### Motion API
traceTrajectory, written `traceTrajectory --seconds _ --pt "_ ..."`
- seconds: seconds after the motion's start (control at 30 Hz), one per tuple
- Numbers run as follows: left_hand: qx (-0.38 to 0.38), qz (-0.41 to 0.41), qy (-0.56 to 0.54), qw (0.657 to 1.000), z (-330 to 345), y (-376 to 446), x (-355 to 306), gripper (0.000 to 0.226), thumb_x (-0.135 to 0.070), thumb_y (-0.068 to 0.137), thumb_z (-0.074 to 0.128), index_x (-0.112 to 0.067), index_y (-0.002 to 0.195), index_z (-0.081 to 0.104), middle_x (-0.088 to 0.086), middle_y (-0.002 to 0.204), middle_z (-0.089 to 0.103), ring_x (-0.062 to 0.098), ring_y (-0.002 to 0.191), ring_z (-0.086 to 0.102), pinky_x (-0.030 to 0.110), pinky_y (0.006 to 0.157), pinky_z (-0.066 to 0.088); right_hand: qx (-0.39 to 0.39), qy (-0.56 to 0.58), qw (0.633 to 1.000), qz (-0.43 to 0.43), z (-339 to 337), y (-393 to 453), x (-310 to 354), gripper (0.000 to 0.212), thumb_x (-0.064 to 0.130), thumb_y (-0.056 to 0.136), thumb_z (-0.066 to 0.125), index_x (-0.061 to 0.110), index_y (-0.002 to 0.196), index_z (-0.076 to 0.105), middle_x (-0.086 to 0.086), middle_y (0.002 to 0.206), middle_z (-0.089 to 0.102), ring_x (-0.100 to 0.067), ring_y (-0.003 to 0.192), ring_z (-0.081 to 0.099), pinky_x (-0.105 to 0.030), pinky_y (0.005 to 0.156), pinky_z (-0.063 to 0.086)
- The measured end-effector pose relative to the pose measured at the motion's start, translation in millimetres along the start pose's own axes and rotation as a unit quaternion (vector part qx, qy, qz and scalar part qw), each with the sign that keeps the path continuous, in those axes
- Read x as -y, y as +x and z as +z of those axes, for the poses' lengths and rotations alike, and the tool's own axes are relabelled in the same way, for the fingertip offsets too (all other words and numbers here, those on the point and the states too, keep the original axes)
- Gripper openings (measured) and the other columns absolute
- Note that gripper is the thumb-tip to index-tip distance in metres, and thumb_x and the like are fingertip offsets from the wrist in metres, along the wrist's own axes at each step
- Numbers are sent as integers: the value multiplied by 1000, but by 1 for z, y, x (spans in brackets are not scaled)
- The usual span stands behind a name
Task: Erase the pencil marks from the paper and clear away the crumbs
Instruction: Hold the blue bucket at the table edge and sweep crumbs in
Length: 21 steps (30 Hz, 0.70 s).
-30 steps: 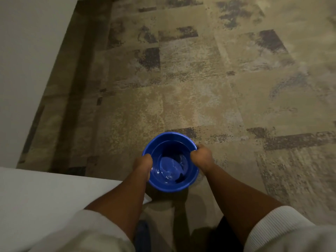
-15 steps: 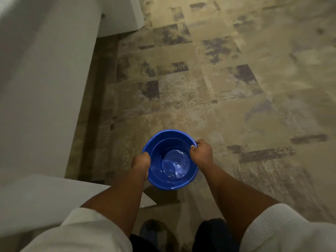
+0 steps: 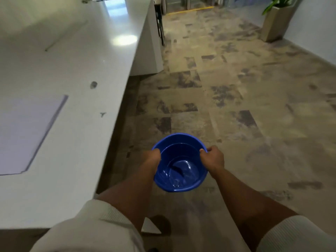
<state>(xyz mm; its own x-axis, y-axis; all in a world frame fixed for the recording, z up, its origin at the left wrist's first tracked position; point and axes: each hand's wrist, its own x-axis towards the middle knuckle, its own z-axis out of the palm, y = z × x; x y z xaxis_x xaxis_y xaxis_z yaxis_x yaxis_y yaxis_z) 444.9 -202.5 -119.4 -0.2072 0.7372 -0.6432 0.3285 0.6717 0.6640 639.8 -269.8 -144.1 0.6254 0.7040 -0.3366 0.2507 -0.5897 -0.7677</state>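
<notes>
I hold a blue plastic bucket (image 3: pixel 180 182) over the carpet, to the right of the white table. My left hand (image 3: pixel 152 157) grips its left rim and my right hand (image 3: pixel 212 157) grips its right rim. A dark patch lies on the bucket's glossy bottom. A white sheet of paper (image 3: pixel 27 131) lies flat on the white table (image 3: pixel 76 160) at the left. Two small dark specks (image 3: pixel 93 84) sit on the table beyond the paper's right corner.
Patterned beige and grey carpet (image 3: pixel 236 115) stretches ahead and to the right. A thin pencil-like stick (image 3: pixel 54 42) lies further up the table. A tall planter with a green plant (image 3: pixel 276 20) stands at the back right, by the wall.
The view has lifted from the floor, so the tabletop, the paper and the room ahead now show. Both hands keep their grip on the bucket's rim.
</notes>
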Motion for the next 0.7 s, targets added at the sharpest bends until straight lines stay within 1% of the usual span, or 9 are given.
traceTrajectory --seconds 0.07,0.13,0.2,0.3,0.4,0.53,0.6,0.63,0.7 --pt "-3 18 12 1000 -8 -13 -19 19 -13 98 47 -5 102 63 10 82 66 29 78 65 37 72 54 -2 16 1000 -6 -7 -4 16 26 29 92 57 7 105 59 -13 105 63 -32 97 61 -42 87 52" --pt "-5 38 16 999 -18 -18 -35 27 -13 97 47 -3 114 65 12 88 69 29 81 68 38 72 57 -3 27 1000 -15 -12 -10 30 28 30 93 56 7 109 61 -14 107 64 -33 98 61 -40 86 51" --pt "-5 53 26 998 -27 -25 -49 31 -12 97 48 -1 121 64 14 91 70 28 80 67 38 68 56 -8 37 999 -24 -17 -17 44 29 29 95 54 7 111 61 -15 107 64 -31 95 60 -38 83 49" --pt "-2 77 29 997 -38 -37 -68 33 -11 97 48 -2 125 62 16 100 69 28 80 65 36 61 49 -17 47 998 -32 -22 -24 65 28 30 96 52 8 111 61 -13 105 63 -31 94 60 -39 82 50" --pt "-2 97 33 995 -50 -45 -83 33 -13 95 48 -5 122 65 14 99 69 26 78 64 33 56 46 -21 70 997 -33 -25 -29 84 25 29 96 52 10 106 62 -11 101 63 -30 92 61 -40 82 52" --pt "6 120 38 992 -61 -47 -99 30 -15 93 49 -9 116 66 12 98 71 28 82 68 35 63 53 -26 99 994 -29 -29 -29 104 19 27 96 52 12 101 63 -8 96 62 -27 88 61 -40 80 54" --pt "6 131 44 990 -64 -44 -104 28 -18 92 51 -11 115 66 12 97 71 29 86 70 38 72 60 -27 118 992 -24 -29 -29 109 17 26 96 53 12 97 62 -7 93 61 -25 84 60 -38 76 53" --pt "7 135 46 990 -65 -43 -106 28 -18 92 51 -12 116 65 11 97 71 29 87 71 40 77 62 -29 128 991 -24 -30 -29 111 16 25 97 53 12 96 61 -6 91 60 -24 82 59 -37 73 51" --pt "5 146 48 988 -65 -43 -110 33 -20 92 52 -12 122 63 11 99 71 28 87 71 40 78 62 -34 146 988 -27 -32 -30 115 14 24 97 52 13 93 60 -4 86 58 -20 75 57 -33 68 47"
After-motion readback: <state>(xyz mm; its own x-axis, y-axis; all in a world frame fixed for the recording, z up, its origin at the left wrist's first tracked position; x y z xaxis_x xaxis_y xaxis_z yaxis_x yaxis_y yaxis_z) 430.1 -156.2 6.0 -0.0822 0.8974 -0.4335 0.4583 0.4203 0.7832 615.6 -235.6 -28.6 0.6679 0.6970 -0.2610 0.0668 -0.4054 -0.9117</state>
